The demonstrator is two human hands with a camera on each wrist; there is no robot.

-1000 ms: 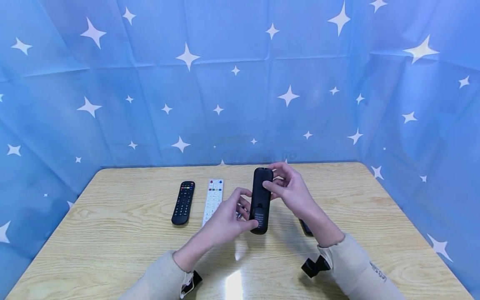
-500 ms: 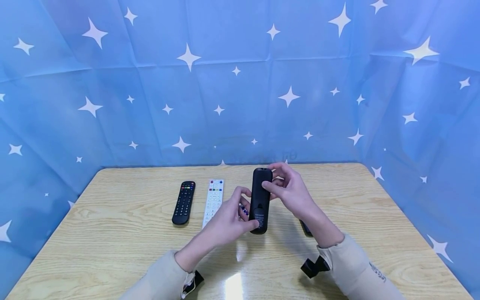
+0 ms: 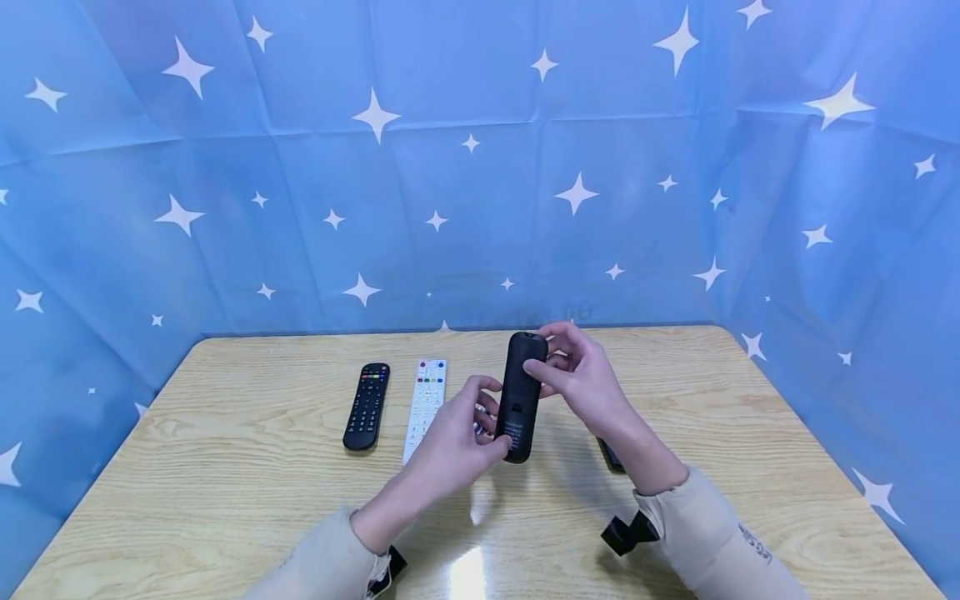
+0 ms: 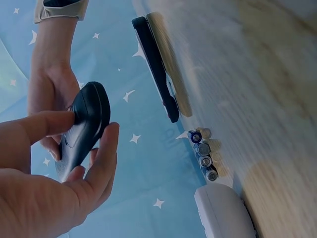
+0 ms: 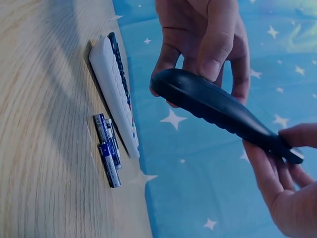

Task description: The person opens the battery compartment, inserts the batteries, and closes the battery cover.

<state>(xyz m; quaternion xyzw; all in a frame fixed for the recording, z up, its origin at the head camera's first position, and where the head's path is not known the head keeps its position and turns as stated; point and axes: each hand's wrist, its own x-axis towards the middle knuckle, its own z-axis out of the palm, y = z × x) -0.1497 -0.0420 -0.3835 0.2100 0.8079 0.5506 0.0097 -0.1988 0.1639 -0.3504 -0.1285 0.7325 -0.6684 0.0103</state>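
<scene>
A black remote control (image 3: 521, 383) is held up over the table, its back with a small notch and printed text facing me. My left hand (image 3: 459, 437) grips its lower end, thumb on the printed part of the back. At the upper end my right hand (image 3: 588, 379) pinches it between thumb and fingers. In the right wrist view the remote (image 5: 218, 106) spans both hands, its button side facing down. Several batteries (image 5: 106, 148) lie on the table below; in the head view the left hand mostly covers them.
A white remote (image 3: 427, 400) and another black remote (image 3: 367, 408) lie buttons up on the left of the wooden table (image 3: 247, 500). One more black remote (image 3: 611, 456) is partly hidden by the right forearm. A blue star-patterned curtain (image 3: 480, 167) stands behind.
The held remote has tilted slightly, with its lower end raised a little. Both hands keep their hold on it, the left thumb shifted slightly at the lower edge.
</scene>
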